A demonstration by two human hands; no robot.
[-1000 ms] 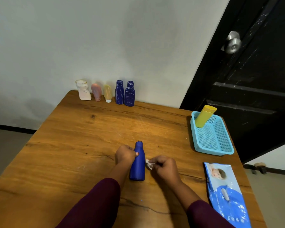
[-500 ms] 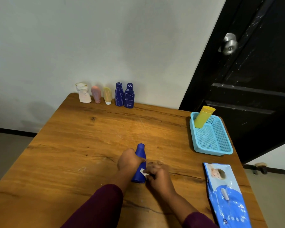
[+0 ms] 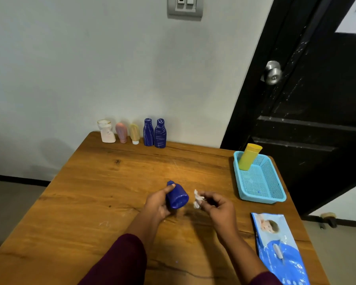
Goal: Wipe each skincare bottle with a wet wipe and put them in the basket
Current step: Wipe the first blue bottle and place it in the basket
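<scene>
1. Wooden table [image 3: 111, 192] shoved against a pale wall, black door off to the right. Pretty basic setup.
2. My left hand [image 3: 156, 204] was wrapped round the dark blue bottle [image 3: 178, 197]. It was lifted off the wood and tipped so its base faced me, thumb up by the cap. I'd guess that angle was for getting at the bottom.
3. My right hand [image 3: 220, 208] pinched a scrunched wet wipe [image 3: 197, 199] in its fingertips, just beside the bottle but not touching it.
4. The blue mesh basket [image 3: 261, 199] sat at the right edge, handy for the drop-off. Only a yellow bottle [image 3: 249, 157] stood in it, at its far corner.
5. A row of five bottles [image 3: 135, 134] waited at the back by the wall, probably the queue. The wipes pack [image 3: 280, 249] lay by my right forearm, close for a fresh one.
</scene>
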